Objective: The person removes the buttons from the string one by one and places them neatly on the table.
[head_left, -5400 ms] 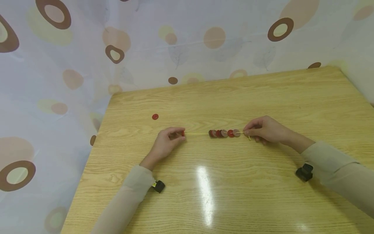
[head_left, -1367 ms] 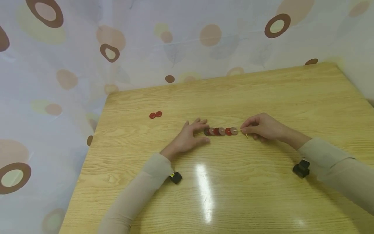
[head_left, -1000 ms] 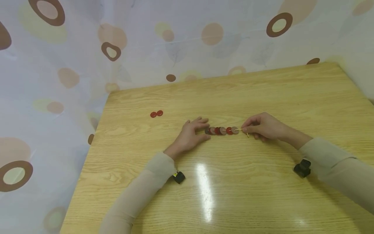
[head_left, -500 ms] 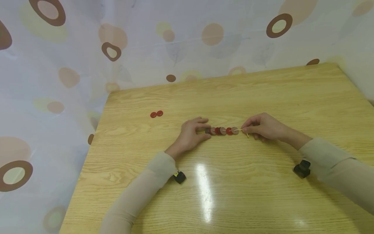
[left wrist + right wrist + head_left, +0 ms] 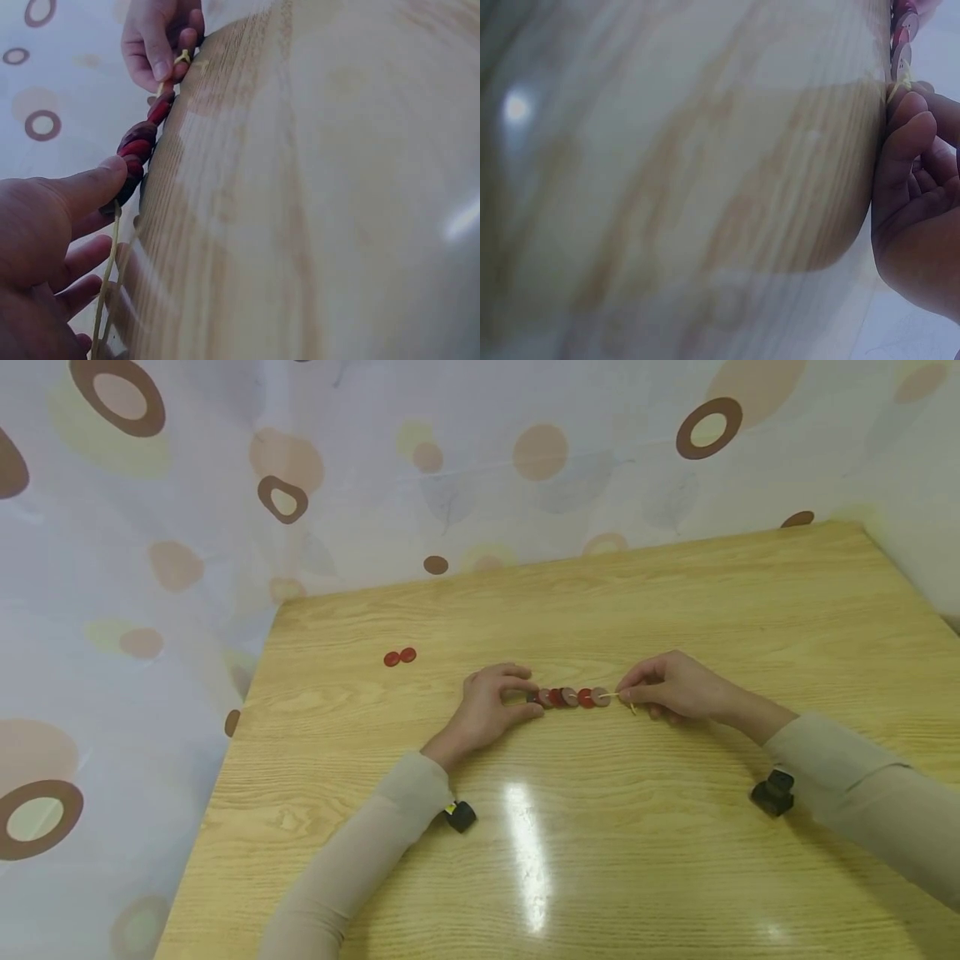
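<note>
A row of red, brown and dark buttons (image 5: 570, 697) hangs threaded on a yellow string (image 5: 112, 255) between my hands, close over the table. My left hand (image 5: 489, 706) pinches the dark button (image 5: 533, 697) at the row's left end between thumb and fingers. In the left wrist view, the thumb (image 5: 101, 180) presses against that end and the string trails down past the other fingers. My right hand (image 5: 671, 689) pinches the string just beyond the last brown button (image 5: 601, 697), with a short knotted tail (image 5: 901, 84) sticking out.
Two loose red buttons (image 5: 400, 657) lie side by side on the wooden table (image 5: 360, 877), farther back and left of my left hand. A patterned curtain (image 5: 487, 468) hangs along the far and left edges.
Over the span, my left hand left the string's far left, where it held a red button, and came right to the row. A second red button now lies beside the first. My right hand stayed.
</note>
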The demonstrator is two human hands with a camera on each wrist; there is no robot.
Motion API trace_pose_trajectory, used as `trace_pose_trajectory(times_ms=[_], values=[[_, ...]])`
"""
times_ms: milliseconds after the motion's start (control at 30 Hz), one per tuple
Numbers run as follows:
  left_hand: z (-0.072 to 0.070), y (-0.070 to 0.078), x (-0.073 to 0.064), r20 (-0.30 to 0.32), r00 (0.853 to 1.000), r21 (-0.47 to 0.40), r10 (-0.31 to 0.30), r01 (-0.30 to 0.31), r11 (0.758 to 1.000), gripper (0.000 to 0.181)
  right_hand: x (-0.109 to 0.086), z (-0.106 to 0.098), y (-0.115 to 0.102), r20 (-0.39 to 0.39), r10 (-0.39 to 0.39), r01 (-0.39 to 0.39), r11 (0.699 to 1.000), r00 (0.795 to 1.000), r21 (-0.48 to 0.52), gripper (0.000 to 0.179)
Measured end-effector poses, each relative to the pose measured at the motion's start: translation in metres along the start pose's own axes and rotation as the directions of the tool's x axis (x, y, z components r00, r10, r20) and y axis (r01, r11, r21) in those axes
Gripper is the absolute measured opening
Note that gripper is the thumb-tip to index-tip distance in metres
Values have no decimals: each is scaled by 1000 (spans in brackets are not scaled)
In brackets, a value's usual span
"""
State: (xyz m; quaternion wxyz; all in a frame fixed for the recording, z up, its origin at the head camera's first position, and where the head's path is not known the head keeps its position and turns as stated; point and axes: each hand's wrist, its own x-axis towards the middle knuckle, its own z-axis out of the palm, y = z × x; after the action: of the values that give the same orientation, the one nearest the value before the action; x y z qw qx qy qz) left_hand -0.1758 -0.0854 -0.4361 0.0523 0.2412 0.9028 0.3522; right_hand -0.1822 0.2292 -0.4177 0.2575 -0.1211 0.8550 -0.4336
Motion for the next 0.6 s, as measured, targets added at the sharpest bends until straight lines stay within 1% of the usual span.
trace_pose_trajectory(times_ms=[200, 333, 467, 600], values=[[0, -1, -1, -6, 1000, -53, -12, 12, 999, 29, 0, 1, -2, 1, 3, -3, 1000, 1000, 3, 23], [-1, -1, -2, -14, 1000, -103, -25, 23, 994, 30, 0, 2, -3, 5, -2, 2, 1000, 1000, 3, 23], [0, -1, -3, -19, 999, -173, -49, 45, 984, 32, 0, 3, -3, 6, -6, 6, 1000, 1000, 5, 22], [0, 0, -3, -17, 996, -240, -83, 76, 968, 35, 1, 3, -3, 3, -5, 5, 1000, 1000, 1, 21]])
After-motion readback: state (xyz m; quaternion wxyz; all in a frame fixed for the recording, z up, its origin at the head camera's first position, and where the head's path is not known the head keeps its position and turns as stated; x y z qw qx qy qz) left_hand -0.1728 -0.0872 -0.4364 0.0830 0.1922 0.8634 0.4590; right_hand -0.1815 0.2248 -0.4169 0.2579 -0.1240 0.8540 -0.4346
